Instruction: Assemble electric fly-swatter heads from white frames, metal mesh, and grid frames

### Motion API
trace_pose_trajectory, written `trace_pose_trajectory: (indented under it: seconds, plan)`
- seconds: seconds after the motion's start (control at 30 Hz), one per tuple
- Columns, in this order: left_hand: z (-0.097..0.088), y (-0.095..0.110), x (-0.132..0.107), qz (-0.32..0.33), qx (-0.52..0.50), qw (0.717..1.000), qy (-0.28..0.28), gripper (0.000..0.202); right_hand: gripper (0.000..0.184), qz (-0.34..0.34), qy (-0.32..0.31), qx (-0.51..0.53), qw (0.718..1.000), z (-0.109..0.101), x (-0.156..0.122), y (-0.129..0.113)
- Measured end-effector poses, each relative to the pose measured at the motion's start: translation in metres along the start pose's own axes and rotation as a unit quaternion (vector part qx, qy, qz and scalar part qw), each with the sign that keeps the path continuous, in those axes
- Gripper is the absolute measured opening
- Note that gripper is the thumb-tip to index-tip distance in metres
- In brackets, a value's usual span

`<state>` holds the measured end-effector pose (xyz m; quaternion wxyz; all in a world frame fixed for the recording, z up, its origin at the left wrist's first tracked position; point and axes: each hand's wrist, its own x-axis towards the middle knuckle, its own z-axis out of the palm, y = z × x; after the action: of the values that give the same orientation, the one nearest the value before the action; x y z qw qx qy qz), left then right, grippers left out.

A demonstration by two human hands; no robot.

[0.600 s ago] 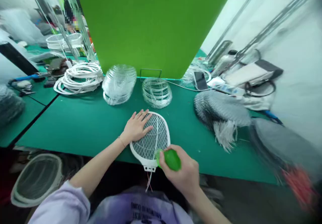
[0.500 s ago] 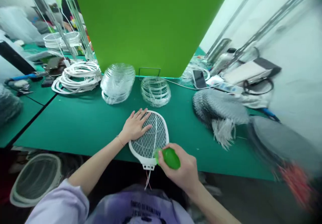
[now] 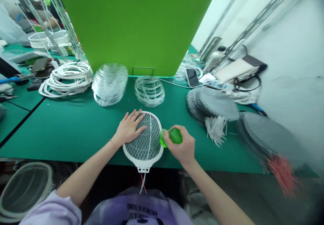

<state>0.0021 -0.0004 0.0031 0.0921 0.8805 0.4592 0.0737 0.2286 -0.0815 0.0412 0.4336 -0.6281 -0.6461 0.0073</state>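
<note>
Two hands worked at an electric swatter point(image 3: 144, 147) lying flat on the green surface point(image 3: 63, 134): the left hand point(image 3: 128, 128), fingers spread, pinned its mesh steady while the right hand point(image 3: 180, 144) pinched a green squeeze bottle point(image 3: 175, 136) at its rim.

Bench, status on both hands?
Left hand flat on white electric swatter mesh. Right hand gripping green plastic piece at swatter's rim. Gray wire mesh pile off to the right, not touching.

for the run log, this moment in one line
left hand: on mesh of white swatter head | right hand: green squeeze bottle at its rim | nearby: stacked clear frames
</note>
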Motion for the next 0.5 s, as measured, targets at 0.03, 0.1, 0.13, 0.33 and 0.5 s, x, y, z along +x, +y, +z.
trace_pose_trajectory:
  seconds: [0.03,0.1,0.13,0.33,0.5]
  plan:
    - [0.0,0.0,0.0,0.0,0.0,1.0,0.001,0.067,0.023,-0.004,-0.014,-0.005,1.0,0.001,0.004,0.001]
    - [0.0,0.0,0.0,-0.002,0.0,1.0,0.002,0.067,0.025,-0.003,-0.034,-0.007,0.999,0.003,0.015,0.002]
    - [0.0,0.0,0.0,-0.003,0.0,1.0,0.001,0.067,0.026,0.004,-0.031,-0.005,0.999,0.004,0.021,0.002]
    - [0.0,0.0,0.0,-0.01,-0.015,1.0,-0.003,0.067,0.03,0.032,-0.021,-0.02,0.999,0.025,0.046,0.006]
    - [-0.002,0.0,0.001,-0.01,-0.033,0.999,-0.008,0.069,0.034,0.069,-0.069,-0.033,0.995,0.041,0.077,0.01]
